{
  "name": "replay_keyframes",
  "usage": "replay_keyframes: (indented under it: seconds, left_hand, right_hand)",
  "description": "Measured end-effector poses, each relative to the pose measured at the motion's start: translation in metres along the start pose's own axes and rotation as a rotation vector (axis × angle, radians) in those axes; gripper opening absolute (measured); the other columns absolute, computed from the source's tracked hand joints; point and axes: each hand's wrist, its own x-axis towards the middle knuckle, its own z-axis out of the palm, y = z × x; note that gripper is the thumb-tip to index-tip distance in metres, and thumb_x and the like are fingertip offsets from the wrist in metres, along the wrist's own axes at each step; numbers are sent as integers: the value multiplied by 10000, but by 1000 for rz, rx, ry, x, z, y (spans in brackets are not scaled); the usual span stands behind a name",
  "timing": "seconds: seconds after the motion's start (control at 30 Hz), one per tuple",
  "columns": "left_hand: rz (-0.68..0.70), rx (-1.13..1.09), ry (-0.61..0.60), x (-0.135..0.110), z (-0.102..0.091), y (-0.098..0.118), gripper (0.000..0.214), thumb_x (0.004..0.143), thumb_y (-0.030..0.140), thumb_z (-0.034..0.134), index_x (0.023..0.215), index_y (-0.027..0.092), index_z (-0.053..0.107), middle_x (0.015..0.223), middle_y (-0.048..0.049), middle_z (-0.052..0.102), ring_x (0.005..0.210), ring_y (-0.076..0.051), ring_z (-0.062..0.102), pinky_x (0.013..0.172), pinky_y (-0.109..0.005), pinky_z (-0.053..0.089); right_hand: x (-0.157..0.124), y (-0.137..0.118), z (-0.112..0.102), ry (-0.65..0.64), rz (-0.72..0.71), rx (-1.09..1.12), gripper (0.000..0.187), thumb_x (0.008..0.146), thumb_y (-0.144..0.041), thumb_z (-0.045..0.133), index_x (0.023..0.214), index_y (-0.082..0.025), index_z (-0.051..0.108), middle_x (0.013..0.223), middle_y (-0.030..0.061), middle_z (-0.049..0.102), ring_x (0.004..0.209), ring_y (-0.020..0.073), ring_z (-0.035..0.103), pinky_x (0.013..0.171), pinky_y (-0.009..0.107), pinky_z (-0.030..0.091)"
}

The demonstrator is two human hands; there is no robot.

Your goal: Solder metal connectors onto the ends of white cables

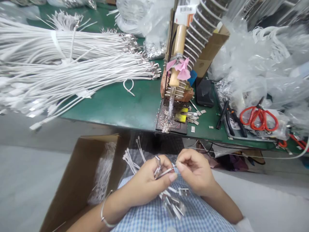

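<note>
Low in front of me, my left hand point(152, 180) is closed round several short white cables point(130, 161). Their metal connectors point(175, 204) stick out below its palm, and another shiny connector point(158, 161) shows near its fingers. One white cable end point(167, 172) runs from its thumb and forefinger toward my right hand point(196, 170). The thumb and forefinger of that hand are pinched together at the cable's tip. What exactly lies between them is too small to make out.
A soldering iron point(178, 48) points down over a dark solder-spattered plate point(161, 120) at the bench edge. Bundles of white cables point(96, 67) lie left. Red-handled scissors point(259, 119) and pliers point(235, 120) sit right, on a tray. Below stands a cardboard box point(74, 164).
</note>
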Motion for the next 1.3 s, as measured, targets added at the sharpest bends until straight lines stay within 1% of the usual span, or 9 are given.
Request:
replay_keyframes:
  seconds: [0.17,0.37,0.53,0.73,0.83,0.97,1.07,1.17,1.3]
  left_hand:
    - [34,64,79,-7,-5,4,236,950,371,521,823,180,575,734,10,507,686,-146,455,638,-262,385]
    - [58,42,103,-8,-13,2,216,938,341,535,802,178,578,698,19,497,651,-138,440,610,-255,370]
    - [58,32,112,-4,-17,3,202,932,298,536,784,170,587,679,24,504,636,-130,447,595,-243,375]
    - [38,10,127,0,-19,6,200,912,304,554,773,167,597,680,18,522,635,-130,462,589,-239,387]
    - [14,-6,102,3,-23,6,216,908,337,568,793,160,613,681,12,531,626,-128,471,578,-239,393]
    - [-12,-53,105,9,-28,6,248,914,369,573,786,158,603,651,28,491,591,-112,428,551,-233,360]
    - [-27,-84,128,16,-30,9,245,919,359,575,782,158,599,654,32,479,594,-109,411,547,-232,340]
    - [-38,-100,122,23,-34,13,240,919,357,581,784,160,602,655,37,477,590,-108,403,539,-231,330]
    - [-56,-108,110,31,-39,15,223,916,340,584,780,163,598,640,44,472,572,-103,391,521,-226,312]
  right_hand:
    - [-1,3,5,8,67,121,33,873,-203,603,875,-217,573,653,-39,590,490,89,527,432,177,428]
    - [5,0,12,11,68,91,50,879,-209,618,864,-221,572,626,-43,587,474,90,525,419,181,431]
    - [5,1,20,63,76,83,77,883,-186,616,861,-230,556,634,-46,577,491,92,536,434,182,439]
    - [7,2,22,110,86,68,75,899,-236,621,853,-230,562,612,-51,562,468,98,531,427,191,450]
    - [11,3,16,122,43,37,45,919,-230,592,880,-223,612,664,-23,614,518,115,574,457,208,479]
    - [15,7,2,205,-113,-126,154,931,-154,562,926,-230,696,758,17,659,663,155,626,585,276,522]
    - [15,12,-3,153,-205,-199,203,916,-120,569,1014,-246,694,702,-3,621,595,148,578,533,271,472]
    - [17,18,-1,121,-180,-189,152,904,-137,573,978,-251,640,638,-27,550,549,149,538,497,267,433]
    - [23,23,0,154,-149,-81,106,907,-157,575,947,-254,560,699,-20,551,581,147,525,520,267,438]
